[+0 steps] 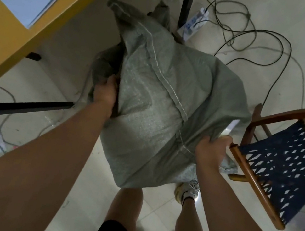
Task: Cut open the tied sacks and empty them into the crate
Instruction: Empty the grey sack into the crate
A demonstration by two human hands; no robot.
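Note:
A big grey-green woven sack (160, 100) hangs in front of me above the tiled floor, full and bulging, with a stitched seam running down its face. My left hand (104, 92) grips bunched cloth at the sack's left side. My right hand (212, 149) grips the sack's lower right corner. Bubble wrap shows faintly through the weave. Behind the upper left of this sack lies more grey-green sacking (123, 10) on the floor. No crate and no cutting tool are in view.
A yellow table (9, 33) with black legs stands at the left. A wooden chair with a dark blue woven seat (289, 166) is close to my right hand. Power strips (194, 23) and loose cables lie on the floor beyond. My legs and shoes are below.

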